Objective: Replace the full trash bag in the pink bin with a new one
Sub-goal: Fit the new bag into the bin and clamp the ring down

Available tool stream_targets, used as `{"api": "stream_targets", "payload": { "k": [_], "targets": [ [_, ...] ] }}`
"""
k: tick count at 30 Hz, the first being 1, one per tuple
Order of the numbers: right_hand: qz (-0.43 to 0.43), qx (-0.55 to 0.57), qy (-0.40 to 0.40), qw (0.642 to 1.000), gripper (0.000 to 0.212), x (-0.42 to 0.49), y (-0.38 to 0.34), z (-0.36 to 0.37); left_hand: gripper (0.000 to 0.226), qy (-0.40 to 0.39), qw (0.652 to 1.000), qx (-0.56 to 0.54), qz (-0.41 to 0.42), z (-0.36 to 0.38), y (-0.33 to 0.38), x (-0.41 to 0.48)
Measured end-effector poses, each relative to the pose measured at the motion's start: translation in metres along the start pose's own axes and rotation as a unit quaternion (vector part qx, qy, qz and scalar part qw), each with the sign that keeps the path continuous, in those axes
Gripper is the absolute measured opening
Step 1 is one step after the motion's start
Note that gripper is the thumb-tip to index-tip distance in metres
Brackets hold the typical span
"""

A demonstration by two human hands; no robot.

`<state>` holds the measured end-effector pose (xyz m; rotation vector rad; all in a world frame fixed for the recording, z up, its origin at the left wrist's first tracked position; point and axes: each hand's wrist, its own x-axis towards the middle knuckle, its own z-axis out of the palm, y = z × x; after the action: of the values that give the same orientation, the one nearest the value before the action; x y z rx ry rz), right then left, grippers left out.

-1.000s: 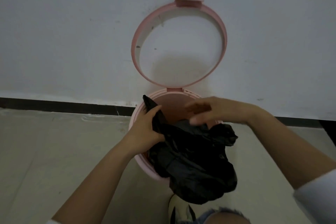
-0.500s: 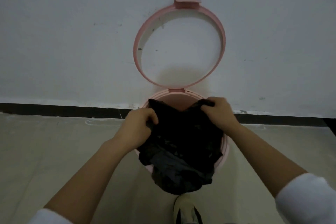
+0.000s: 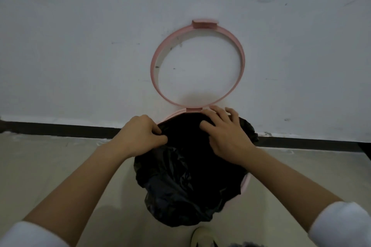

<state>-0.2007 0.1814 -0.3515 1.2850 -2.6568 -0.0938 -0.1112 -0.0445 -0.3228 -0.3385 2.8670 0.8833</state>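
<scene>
A black trash bag [image 3: 188, 176] is draped over the mouth of the pink bin [image 3: 246, 183], hiding nearly all of it; only slivers of rim show at the back and right. Its lower part hangs down the bin's front. The bin's pink ring lid [image 3: 197, 62] stands flipped up against the wall. My left hand [image 3: 141, 134] pinches the bag's edge at the left rim. My right hand [image 3: 225, 134] lies on the bag at the back right rim, fingers spread and pressing the plastic.
The bin stands on a pale tiled floor [image 3: 50, 166] against a white wall [image 3: 80, 46] with a dark baseboard [image 3: 60, 128]. The toe of a shoe [image 3: 202, 237] shows just in front of the bin.
Both hands have pulled the bag's opening wider over the bin's mouth. The right hand went from gripping the edge to pressing it down at the back right; the pink interior is now covered.
</scene>
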Motion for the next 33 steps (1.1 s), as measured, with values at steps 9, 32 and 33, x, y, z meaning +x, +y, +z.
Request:
{"api": "stream_targets", "payload": {
  "k": [9,32,33],
  "targets": [
    [0.073,0.051,-0.034,0.995,0.050,-0.004,0.035,0.028,0.026,0.012,0.984,0.167,-0.057,0.011,0.000,0.013],
    [0.465,0.664,-0.194,0.552,0.070,0.037,0.105,0.085,0.031,-0.002,0.865,-0.409,-0.290,0.068,-0.038,0.081],
    [0.475,0.672,-0.192,0.535,0.069,0.031,0.108,0.092,0.029,-0.007,0.857,-0.430,-0.284,0.072,-0.040,0.077]
  ]
}}
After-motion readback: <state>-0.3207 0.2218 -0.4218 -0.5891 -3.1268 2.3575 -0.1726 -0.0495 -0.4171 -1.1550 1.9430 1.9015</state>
